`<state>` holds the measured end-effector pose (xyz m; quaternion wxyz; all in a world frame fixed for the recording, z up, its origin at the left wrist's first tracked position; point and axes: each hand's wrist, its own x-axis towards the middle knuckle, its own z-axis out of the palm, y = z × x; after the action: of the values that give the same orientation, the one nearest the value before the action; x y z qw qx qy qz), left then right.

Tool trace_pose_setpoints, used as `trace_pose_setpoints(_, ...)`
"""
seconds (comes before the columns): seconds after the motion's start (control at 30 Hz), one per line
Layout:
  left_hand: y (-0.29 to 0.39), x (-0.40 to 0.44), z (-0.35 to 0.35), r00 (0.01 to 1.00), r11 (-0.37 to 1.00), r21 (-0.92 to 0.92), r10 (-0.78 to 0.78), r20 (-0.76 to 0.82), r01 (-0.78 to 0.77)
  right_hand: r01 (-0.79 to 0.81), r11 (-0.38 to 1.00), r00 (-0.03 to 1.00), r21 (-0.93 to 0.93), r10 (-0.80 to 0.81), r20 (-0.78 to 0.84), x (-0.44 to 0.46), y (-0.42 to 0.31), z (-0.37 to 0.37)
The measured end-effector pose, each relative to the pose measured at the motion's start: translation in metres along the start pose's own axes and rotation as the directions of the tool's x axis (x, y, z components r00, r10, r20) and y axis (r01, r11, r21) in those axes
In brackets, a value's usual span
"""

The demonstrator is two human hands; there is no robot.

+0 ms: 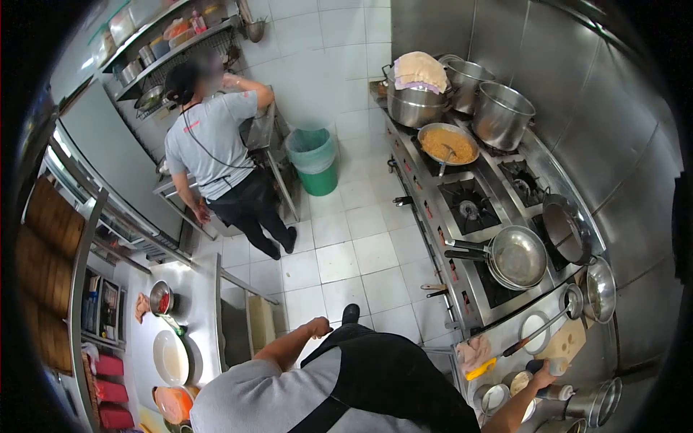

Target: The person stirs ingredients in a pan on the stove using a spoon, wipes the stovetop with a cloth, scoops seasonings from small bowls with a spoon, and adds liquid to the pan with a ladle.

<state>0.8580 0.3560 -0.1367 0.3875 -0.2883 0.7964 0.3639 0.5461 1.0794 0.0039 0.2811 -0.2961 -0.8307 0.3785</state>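
Observation:
My left hand (316, 328) hangs in front of my body above the tiled floor, its fingers curled in with nothing visible in them. Over on the right-hand counter, my right hand (543, 377) is closed around a small clear container (557, 366). A cutting board (567, 339) lies just beyond that hand, with a white plate (535, 332) beside it. Near the same hand are a squeeze bottle (557, 392) and small bowls (496, 398). A long-handled ladle (540, 333) crosses the plate.
The stove (469, 206) bears stacked frying pans (520, 256), a pan of orange-brown food (449, 144) and tall pots (504, 115). On the left counter (206, 296) stand a white bowl (171, 359) and a metal bowl (161, 296). A co-worker (216, 144) stands near a green bin (314, 162).

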Motion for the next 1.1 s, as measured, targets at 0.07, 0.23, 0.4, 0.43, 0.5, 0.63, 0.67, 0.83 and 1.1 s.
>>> trace_pose_setpoints(0.07, -0.012, 0.013, 0.006, 0.994, 0.983, 0.145, 0.112, -0.006, -0.110, 0.009, 0.994, 1.000, -0.110, -0.007, 0.026, 0.001, 0.002, -0.002)
trace_pose_setpoints(0.23, 0.003, -0.013, -0.010, 0.957, 0.873, 0.403, 0.286, 0.036, -0.276, -0.084, 0.990, 0.996, -0.116, 0.083, -0.018, 0.003, 0.011, -0.001)
trace_pose_setpoints(0.4, -0.022, 0.010, -0.003, 0.924, 0.880, 0.300, 0.382, 0.014, -0.368, 0.053, 0.982, 0.996, 0.180, -0.039, -0.079, -0.003, 0.009, 0.004)
trace_pose_setpoints(0.43, -0.020, 0.006, -0.003, 0.935, 0.901, 0.266, 0.356, 0.001, -0.343, 0.050, 0.983, 0.996, 0.175, -0.036, -0.081, -0.003, 0.011, 0.002)
trace_pose_setpoints(0.5, -0.017, -0.001, -0.006, 0.953, 0.937, 0.195, 0.302, -0.027, -0.292, 0.003, 0.986, 0.994, 0.169, 0.016, -0.109, -0.003, 0.010, 0.006)
trace_pose_setpoints(0.63, -0.015, -0.010, -0.015, 0.879, 0.831, 0.301, 0.472, 0.062, -0.467, -0.019, 0.987, 0.993, 0.158, 0.036, -0.108, -0.003, 0.007, 0.004)
trace_pose_setpoints(0.67, -0.011, -0.009, -0.014, 0.877, 0.827, 0.302, 0.476, 0.071, -0.474, -0.026, 0.974, 0.995, 0.226, 0.046, -0.084, -0.004, 0.006, 0.004)
trace_pose_setpoints(0.83, -0.004, -0.015, -0.014, 0.907, 0.851, 0.331, 0.420, 0.037, -0.407, -0.018, 0.995, 0.999, 0.095, 0.023, -0.046, -0.008, 0.000, -0.003)
trace_pose_setpoints(1.1, -0.068, 0.054, 0.002, 0.886, 0.850, 0.307, 0.462, -0.042, -0.428, -0.168, 0.985, 0.983, -0.026, 0.166, -0.076, -0.003, 0.015, 0.004)
